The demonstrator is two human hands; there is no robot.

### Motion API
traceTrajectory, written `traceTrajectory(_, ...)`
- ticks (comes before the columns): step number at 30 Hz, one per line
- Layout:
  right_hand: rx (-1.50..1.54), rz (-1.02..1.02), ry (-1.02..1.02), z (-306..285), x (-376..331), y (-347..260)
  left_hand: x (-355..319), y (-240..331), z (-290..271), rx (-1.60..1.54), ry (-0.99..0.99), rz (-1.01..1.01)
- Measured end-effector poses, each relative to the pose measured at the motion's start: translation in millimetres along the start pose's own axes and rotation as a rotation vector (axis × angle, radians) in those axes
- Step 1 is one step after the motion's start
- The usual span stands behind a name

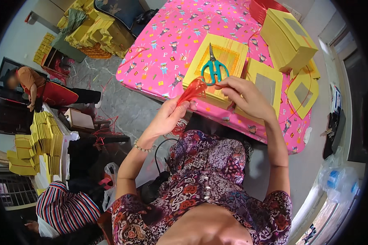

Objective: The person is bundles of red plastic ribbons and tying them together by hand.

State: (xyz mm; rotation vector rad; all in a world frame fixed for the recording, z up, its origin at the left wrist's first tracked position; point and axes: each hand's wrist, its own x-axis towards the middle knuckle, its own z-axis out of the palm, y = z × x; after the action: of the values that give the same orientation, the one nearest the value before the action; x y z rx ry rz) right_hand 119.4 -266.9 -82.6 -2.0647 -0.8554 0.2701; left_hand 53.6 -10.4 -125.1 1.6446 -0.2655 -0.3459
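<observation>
A bunch of red string [193, 90] stands up from my left hand [172, 114], whose fingers and thumb are closed round it. Its looped upper end touches the view of the scissors' handles. My right hand [246, 94] is just to the right, fingers bent and thumb close to the fingertips; whatever they pinch, if anything, is too small to make out. Scissors [213, 70] with teal handles lie on a stack of yellow paper sheets [194, 67] with an orange patterned border, their blades pointing away from me. The right fingertips are beside the scissors' right handle.
A pink printed cloth [159, 49] covers the table. Yellow frames with grey windows [263, 83] and a tall yellow stack [288, 41] stand right, near a red basket [268, 9]. At left, a person in brown [30, 83] and another in stripes [67, 208] are by yellow piles [45, 132].
</observation>
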Motion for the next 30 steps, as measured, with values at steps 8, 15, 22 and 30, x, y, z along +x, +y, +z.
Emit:
traceTrajectory(8,0.946,0.108,0.544,88,27,3,24,-18,38,-0.007,0.287,0.161)
traceTrajectory(15,0.958,0.042,0.599,108,30,-14,33,-19,50,0.274,0.425,0.253)
traceTrajectory(22,0.538,-0.288,0.301,148,22,2,2,55,19,-0.587,0.242,0.588)
traceTrajectory(30,0.214,-0.32,-0.034,216,7,3,-41,120,-22,-0.772,0.348,0.656)
